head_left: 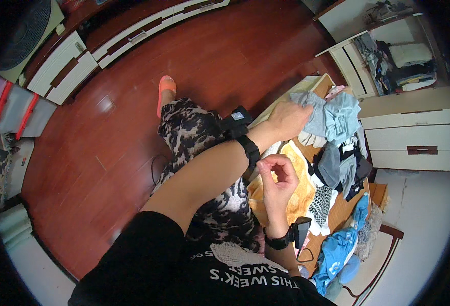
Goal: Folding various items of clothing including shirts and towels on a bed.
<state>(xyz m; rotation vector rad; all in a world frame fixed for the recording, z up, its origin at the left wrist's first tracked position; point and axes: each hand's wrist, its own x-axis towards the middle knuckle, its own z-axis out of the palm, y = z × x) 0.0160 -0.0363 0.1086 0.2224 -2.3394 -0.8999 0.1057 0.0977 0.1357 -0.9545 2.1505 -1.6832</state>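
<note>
My left hand [289, 120] reaches across to a light grey garment [316, 121] on the pile. Its fingers are bent onto the cloth, their tips partly hidden. Beside the left wrist's black band, my right hand [281, 181] is raised above a yellow cloth [301, 178], thumb and forefinger closed in a pinch; whatever lies between the tips is too small to make out. A pale blue garment [342, 116] touches the grey one. Nearer lie dark and grey clothes [332, 166] and a black-and-white patterned cloth [321, 205].
The clothes lie on a bed with a brown woven surface [338, 219]. Blue floral fabric [337, 252] lies near the headboard [383, 255]. An open wardrobe [395, 61] holds folded clothes. White drawers [62, 76] line the far left of the red floor [108, 143].
</note>
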